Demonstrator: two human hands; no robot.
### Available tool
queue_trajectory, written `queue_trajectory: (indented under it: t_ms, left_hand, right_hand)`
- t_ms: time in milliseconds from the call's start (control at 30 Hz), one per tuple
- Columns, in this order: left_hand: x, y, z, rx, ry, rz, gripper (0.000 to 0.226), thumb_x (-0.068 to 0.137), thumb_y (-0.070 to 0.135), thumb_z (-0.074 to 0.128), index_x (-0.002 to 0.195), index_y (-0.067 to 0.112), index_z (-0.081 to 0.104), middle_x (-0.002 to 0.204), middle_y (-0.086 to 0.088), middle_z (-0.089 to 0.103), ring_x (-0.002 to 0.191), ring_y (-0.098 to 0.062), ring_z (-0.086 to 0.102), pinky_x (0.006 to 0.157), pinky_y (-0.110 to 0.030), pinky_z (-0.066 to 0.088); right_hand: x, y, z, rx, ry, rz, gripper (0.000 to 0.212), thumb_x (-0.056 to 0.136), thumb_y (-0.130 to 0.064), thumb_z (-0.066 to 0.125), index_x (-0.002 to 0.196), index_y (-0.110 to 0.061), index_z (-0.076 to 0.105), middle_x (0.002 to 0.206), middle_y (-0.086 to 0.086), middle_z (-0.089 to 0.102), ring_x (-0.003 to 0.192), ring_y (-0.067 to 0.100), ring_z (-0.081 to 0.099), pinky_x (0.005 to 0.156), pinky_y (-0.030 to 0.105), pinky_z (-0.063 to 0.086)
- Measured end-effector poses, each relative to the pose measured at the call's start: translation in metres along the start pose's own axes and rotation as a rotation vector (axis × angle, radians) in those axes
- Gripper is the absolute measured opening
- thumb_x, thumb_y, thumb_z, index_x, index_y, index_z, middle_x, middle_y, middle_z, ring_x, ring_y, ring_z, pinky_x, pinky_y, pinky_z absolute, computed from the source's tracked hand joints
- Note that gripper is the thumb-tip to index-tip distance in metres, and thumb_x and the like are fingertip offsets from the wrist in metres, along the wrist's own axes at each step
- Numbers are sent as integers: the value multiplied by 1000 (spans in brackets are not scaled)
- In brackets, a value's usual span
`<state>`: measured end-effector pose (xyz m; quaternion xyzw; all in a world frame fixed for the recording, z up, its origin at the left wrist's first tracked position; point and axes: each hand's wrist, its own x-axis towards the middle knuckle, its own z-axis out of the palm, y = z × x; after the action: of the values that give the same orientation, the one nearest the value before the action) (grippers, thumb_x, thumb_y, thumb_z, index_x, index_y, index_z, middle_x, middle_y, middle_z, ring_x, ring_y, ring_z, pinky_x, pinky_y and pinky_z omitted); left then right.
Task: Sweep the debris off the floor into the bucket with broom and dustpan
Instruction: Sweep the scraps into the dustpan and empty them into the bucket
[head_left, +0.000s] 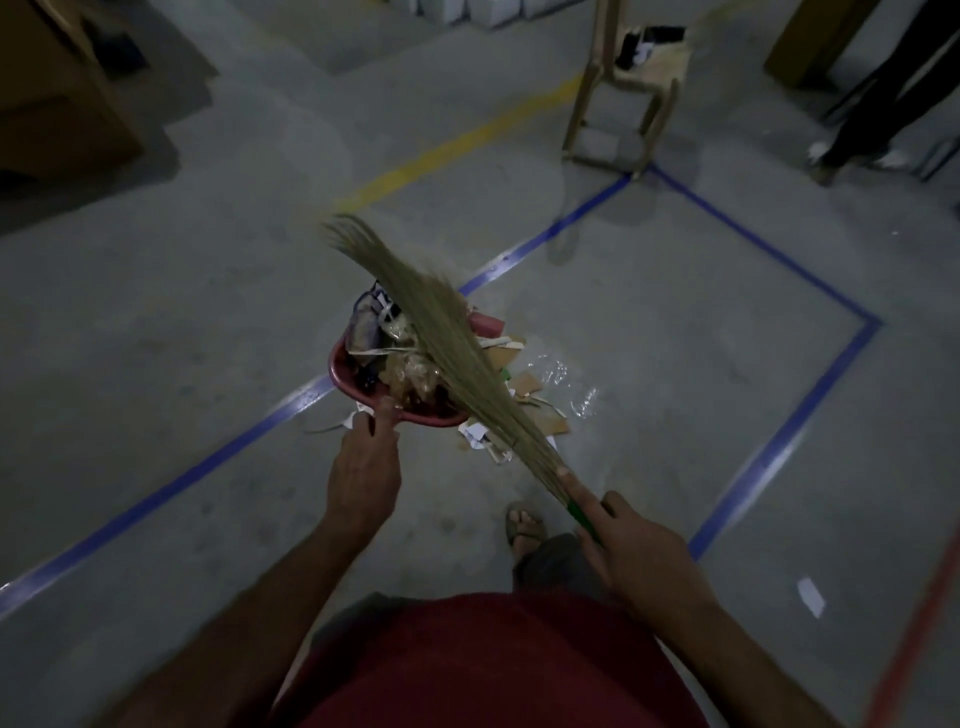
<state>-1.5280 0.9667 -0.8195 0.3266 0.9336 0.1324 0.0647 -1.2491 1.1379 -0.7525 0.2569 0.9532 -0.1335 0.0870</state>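
Head view: the red dustpan (347, 371), heaped with debris (400, 358), is being held at its near rim by the left hand (366, 467), fingers curled on the edge, at 12 o'clock from that hand. The broom (441, 332) is being gripped at its green handle by the right hand (636, 551), its bristles being laid across the pan toward 11 o'clock. More scraps (535, 400) are lying on the concrete floor (208, 312) at 3 o'clock of the pan, inside blue tape lines (779, 447).
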Motion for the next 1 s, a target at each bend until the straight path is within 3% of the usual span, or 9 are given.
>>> queue_trajectory:
  t_ms: [100,267,433,533,600,667,767,933,1000]
  left_hand:
    - [-25,-15,-15,-34,-14,56,58,99,13,53,152,19,30,103,-14,50,83,-31,54,60,-35,37]
    - [-55,-20,-31,-62,-47,197,57,98,9,53,150,19,31,105,-16,50,88,-33,55,62,-37,44]
    - [-89,16,-39,-52,-105,363,53,99,11,51,148,18,32,106,-17,52,88,-33,55,62,-44,51]
    - [-110,48,-36,-42,-155,466,47,98,12,50,143,21,36,101,-13,50,84,-30,54,60,-42,49]
    - [-128,72,-31,-42,-180,533,45,99,14,50,141,22,37,102,-12,49,84,-31,54,59,-42,47]
    - [-145,100,-23,-38,-207,589,46,99,15,49,142,25,36,107,-12,49,88,-32,54,62,-45,50]
    - [-177,149,-7,-45,-221,697,45,99,15,50,141,26,38,105,-11,50,86,-30,53,60,-43,49]
    - [-245,252,29,-57,-279,887,43,98,14,54,137,24,40,92,-7,44,76,-26,48,56,-41,46]
    - [-275,295,49,-47,-294,952,42,99,16,55,137,23,41,92,-8,45,75,-27,48,55,-39,43]
  right_hand:
    - [-38,-35,8,-10,7,52,76,96,-44,49,157,-39,3,89,-4,49,47,10,43,37,21,39]
    - [-104,-70,19,-39,72,149,76,92,-39,55,158,-31,18,85,-1,52,48,6,31,38,15,18]
    - [-184,-77,23,20,113,277,75,88,-36,56,157,-28,27,88,0,55,48,5,30,41,19,23]
    - [-233,-67,24,-18,145,346,66,93,-39,47,155,-26,31,79,-4,51,49,4,25,44,13,12]
    - [-267,-56,31,6,177,408,68,91,-31,61,154,-25,35,74,-4,48,47,4,25,43,13,5]
    - [-303,-43,38,51,164,499,73,91,-31,61,156,-30,28,76,-4,46,47,6,33,39,14,20]
    - [-359,-19,53,91,152,609,73,95,-36,52,158,-35,15,82,-3,47,54,12,43,44,30,44]
    - [-458,24,75,136,196,816,74,86,-37,58,154,-36,29,78,-5,52,43,11,41,37,25,27]
    - [-503,40,87,158,211,892,73,87,-36,52,155,-38,26,78,-4,50,43,15,40,35,27,32]
